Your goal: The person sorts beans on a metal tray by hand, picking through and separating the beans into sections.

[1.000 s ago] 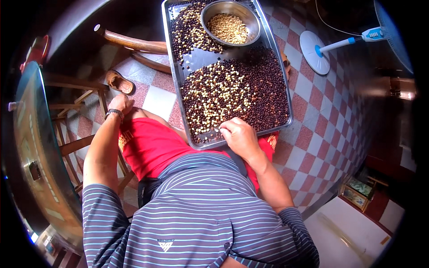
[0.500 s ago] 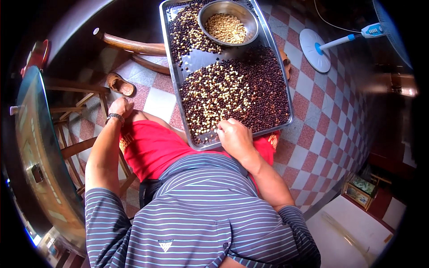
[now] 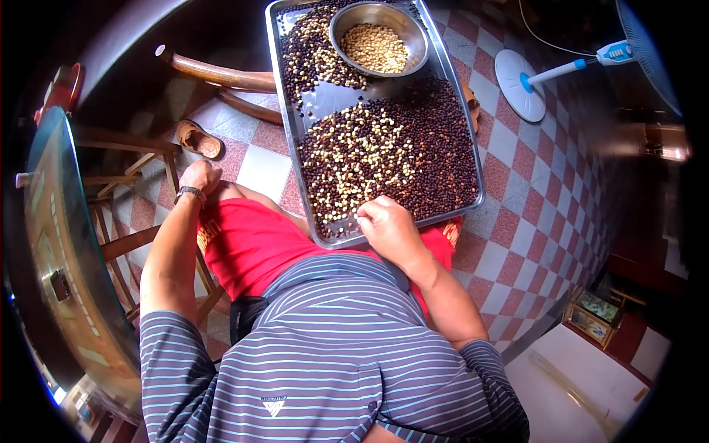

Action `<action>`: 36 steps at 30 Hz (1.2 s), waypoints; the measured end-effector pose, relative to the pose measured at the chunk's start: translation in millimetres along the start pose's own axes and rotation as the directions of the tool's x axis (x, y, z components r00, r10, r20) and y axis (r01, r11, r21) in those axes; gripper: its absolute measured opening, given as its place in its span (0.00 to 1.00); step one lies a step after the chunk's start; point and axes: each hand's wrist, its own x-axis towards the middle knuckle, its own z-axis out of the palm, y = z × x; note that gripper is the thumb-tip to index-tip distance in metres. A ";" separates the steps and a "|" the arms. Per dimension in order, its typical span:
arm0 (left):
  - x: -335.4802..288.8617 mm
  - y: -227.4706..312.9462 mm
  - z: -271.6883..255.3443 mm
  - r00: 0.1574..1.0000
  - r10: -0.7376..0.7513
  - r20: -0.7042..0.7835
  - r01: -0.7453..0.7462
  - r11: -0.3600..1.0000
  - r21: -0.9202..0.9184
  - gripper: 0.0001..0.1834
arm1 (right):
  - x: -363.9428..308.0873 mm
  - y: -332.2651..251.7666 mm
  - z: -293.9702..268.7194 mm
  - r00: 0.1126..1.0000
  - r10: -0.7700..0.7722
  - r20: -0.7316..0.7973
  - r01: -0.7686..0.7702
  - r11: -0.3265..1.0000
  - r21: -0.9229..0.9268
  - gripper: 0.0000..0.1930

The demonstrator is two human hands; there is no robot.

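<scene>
Our right hand [image 3: 389,230] has slid left along the metal tray's [image 3: 473,173] near rim, fingers curled loosely on the beans [image 3: 384,151], while our left hand [image 3: 198,177] still rests flat and empty on our knee, so sorting goes on.

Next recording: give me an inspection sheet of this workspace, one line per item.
Surface: metal tray resting on the person's lap, over a checkered tile floor.
Job's things: mixed dark and pale beans spread on the tray; steel bowl of pale beans at its far end.
Clutter: sandal on the floor.
Hands: right hand on the beans at the tray's near edge; left hand resting on the left knee, holding nothing.
Cables: thin cord near the fan.
Surroundings: standing fan, wooden chair, glass-topped table.
</scene>
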 end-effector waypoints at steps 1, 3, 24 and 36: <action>-0.6 -1.0 0.0 1.000 0.015 -0.009 -0.015 1.000 -0.001 0.26 | -0.6 -2.0 3.0 0.999 0.025 0.036 -0.025 1.000 0.001 0.03; -4.6 3.8 -5.9 1.000 0.024 0.010 -0.024 1.000 0.004 0.26 | -1.0 -6.3 5.7 1.000 0.015 0.023 -0.014 0.999 -0.034 0.02; -2.0 1.7 -3.2 1.000 0.022 0.002 -0.022 1.000 -0.010 0.26 | 12.5 5.9 -40.7 0.880 0.199 0.432 -0.449 0.051 0.892 0.05; -8.6 5.9 -9.3 1.000 0.019 -0.009 -0.020 0.999 -0.043 0.24 | 14.3 -1.0 3.8 0.998 -0.065 -0.002 0.064 0.994 -0.092 0.04</action>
